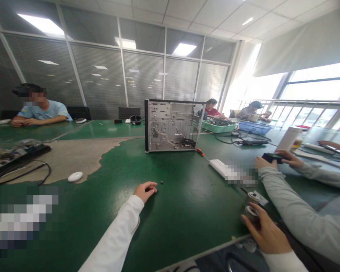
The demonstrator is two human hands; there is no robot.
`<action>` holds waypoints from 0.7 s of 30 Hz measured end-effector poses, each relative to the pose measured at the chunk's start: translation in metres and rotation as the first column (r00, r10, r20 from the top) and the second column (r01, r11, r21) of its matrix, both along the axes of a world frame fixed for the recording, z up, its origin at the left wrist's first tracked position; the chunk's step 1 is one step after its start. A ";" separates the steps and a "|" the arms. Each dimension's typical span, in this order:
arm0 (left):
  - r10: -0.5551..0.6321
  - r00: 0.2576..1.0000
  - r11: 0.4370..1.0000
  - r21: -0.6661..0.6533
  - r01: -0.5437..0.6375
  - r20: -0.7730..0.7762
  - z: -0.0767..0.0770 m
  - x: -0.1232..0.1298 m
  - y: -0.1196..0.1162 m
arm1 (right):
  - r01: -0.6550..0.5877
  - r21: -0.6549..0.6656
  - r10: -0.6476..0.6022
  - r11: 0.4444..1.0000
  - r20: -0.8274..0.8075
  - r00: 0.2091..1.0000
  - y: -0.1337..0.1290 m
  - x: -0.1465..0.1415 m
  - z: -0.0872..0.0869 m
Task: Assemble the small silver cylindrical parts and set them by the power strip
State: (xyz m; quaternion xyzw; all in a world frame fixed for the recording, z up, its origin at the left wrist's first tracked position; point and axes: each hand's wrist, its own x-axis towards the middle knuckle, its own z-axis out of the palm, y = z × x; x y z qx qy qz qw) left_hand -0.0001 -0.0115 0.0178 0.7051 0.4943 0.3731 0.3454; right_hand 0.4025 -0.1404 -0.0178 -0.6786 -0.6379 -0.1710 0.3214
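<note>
My left hand [144, 191] rests over the green tabletop, its thumb and fingers apart and nothing visible between them. Just beyond its fingertips lies a tiny dark piece [161, 182], too small to name. At the lower right, my right hand [269, 235] curls its thumb and fingers around a short round container [252, 212] with a pale ring on top. A similar round container [254, 196] stands right behind it. An open computer case [172, 126] stands upright farther back, with its metal inside and cables showing. By its lower right corner is an orange-handled screwdriver [200, 152].
A white power strip [219, 168] lies right of centre. A co-worker's hands [290, 158] hold a dark device at the right. Green [219, 127] and blue [255, 128] baskets stand behind. At left are a white oval object [75, 176] and a cluttered black tray [19, 158].
</note>
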 end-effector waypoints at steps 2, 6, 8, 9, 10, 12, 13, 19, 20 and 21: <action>0.000 1.000 1.000 -0.004 0.000 0.009 0.001 0.000 0.000 | 0.141 -0.003 -0.141 0.990 0.023 0.990 -0.003 0.020 -0.001; 0.009 1.000 1.000 -0.016 -0.008 0.026 0.002 0.000 -0.001 | 0.282 -0.087 -0.282 0.955 0.011 0.959 0.003 0.048 0.000; 0.015 0.999 1.000 -0.025 -0.014 0.035 0.001 0.001 -0.001 | 0.270 -0.147 -0.273 0.952 -0.002 0.962 0.011 0.057 0.000; 0.016 0.999 0.999 -0.029 -0.015 0.040 0.001 0.001 -0.001 | 0.259 -0.171 -0.264 0.951 -0.008 0.964 0.015 0.059 -0.001; 0.015 0.999 0.999 -0.032 -0.013 0.046 0.001 0.001 -0.001 | 0.251 -0.185 -0.258 0.950 -0.012 0.966 0.019 0.061 -0.001; 0.011 0.999 0.999 -0.032 -0.010 0.050 0.002 0.001 -0.001 | 0.240 -0.195 -0.248 0.951 -0.016 0.969 0.027 0.062 -0.002; 0.008 0.999 1.000 -0.030 -0.007 0.050 0.002 0.001 -0.001 | 0.237 -0.198 -0.245 0.951 -0.017 0.969 0.031 0.061 -0.003; 0.008 0.999 1.000 -0.026 -0.007 0.039 0.001 0.000 -0.001 | 0.234 -0.036 -0.234 0.972 -0.004 0.972 0.043 0.039 0.010; 0.013 0.999 1.000 -0.028 -0.012 0.037 0.000 0.000 -0.001 | 0.260 0.041 -0.260 0.965 -0.003 0.966 0.043 0.030 0.014; 0.015 0.999 0.999 -0.029 -0.014 0.035 0.000 0.000 0.000 | 0.276 0.117 -0.276 0.954 -0.011 0.961 0.042 0.019 0.018</action>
